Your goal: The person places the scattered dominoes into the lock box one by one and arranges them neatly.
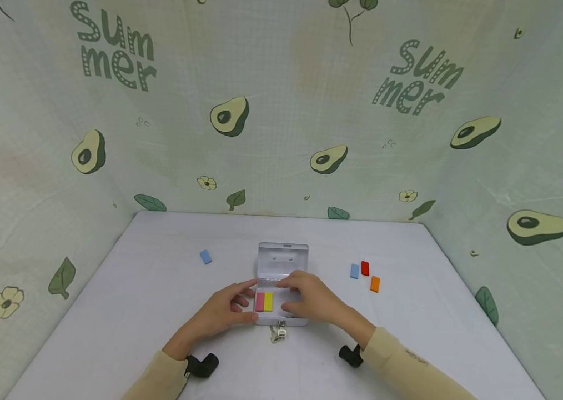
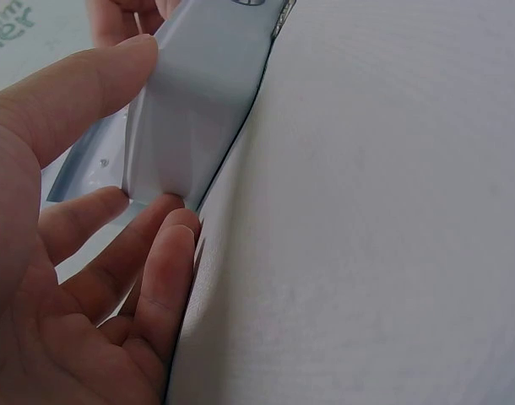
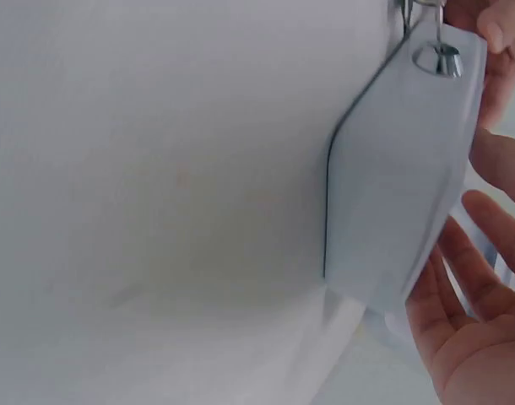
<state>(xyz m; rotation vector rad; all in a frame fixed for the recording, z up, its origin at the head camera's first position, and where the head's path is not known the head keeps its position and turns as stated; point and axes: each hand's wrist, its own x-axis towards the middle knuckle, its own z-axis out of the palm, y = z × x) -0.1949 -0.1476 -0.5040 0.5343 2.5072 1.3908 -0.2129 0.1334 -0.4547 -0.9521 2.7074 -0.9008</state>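
Note:
A small white metal cash box (image 1: 293, 321) stands with its lid (image 1: 282, 261) raised; keys (image 1: 277, 333) hang at the front lock. Inside, at the left, a pink block (image 1: 260, 301) and a yellow block (image 1: 268, 301) lie side by side. My left hand (image 1: 224, 307) holds the box's left side, its thumb (image 2: 114, 80) on the rim and curled fingertips against the wall. Over the right part of the box is my right hand (image 1: 313, 298), thumb and index finger spread apart with nothing visible between them. Its other fingers (image 3: 468, 270) are by the right wall.
On the white table (image 1: 161, 261), a light-blue block (image 1: 205, 256) lies left of the box. To the right are another light-blue block (image 1: 354, 271), a red block (image 1: 365, 268) and an orange block (image 1: 375, 284). Patterned cloth walls surround the table's back and sides.

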